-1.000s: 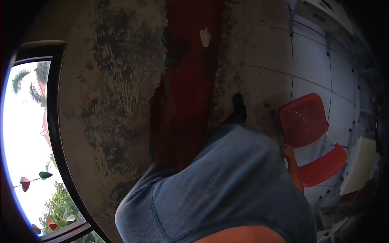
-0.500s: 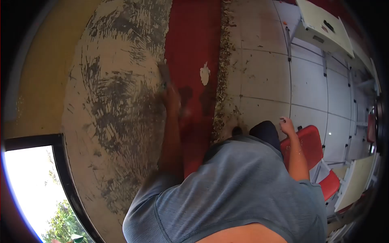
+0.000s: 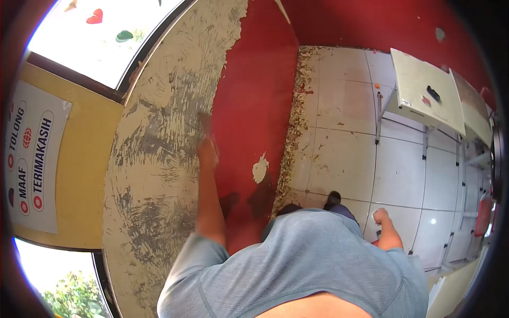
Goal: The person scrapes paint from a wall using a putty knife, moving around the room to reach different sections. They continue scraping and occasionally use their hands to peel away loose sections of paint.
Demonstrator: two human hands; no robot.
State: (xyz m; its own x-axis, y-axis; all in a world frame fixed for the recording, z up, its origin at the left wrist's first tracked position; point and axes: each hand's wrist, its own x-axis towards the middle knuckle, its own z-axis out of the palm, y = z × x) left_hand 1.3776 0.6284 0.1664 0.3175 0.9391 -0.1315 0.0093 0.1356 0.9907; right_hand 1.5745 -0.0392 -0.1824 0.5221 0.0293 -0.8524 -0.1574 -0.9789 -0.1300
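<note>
My left hand point(image 3: 207, 150) is closed round a scraper point(image 3: 204, 122), blurred by motion, at the wall. Its blade is against or very near the border between the bare patch and the red paint. The stripped patch point(image 3: 154, 175) is beige with grey streaks. To its right runs the red painted wall point(image 3: 249, 100), with one small pale chipped spot point(image 3: 260, 168) low down. Out to my right, my right hand point(image 3: 379, 215) hangs above the tiled floor with its fingers curled in. What it holds, if anything, I cannot make out.
Paint flakes point(image 3: 293, 132) lie along the foot of the wall and scatter over the white tiles point(image 3: 344, 159). A pale table point(image 3: 424, 90) with a dark object on it stands at the right. A printed sign point(image 3: 40, 159) hangs on the yellow wall between windows at the left.
The view has shifted, bringing the sign and an upper window into sight. My left hand, with the scraper, is still at the patch's edge. My right hand stays out to the side, fingers curled.
</note>
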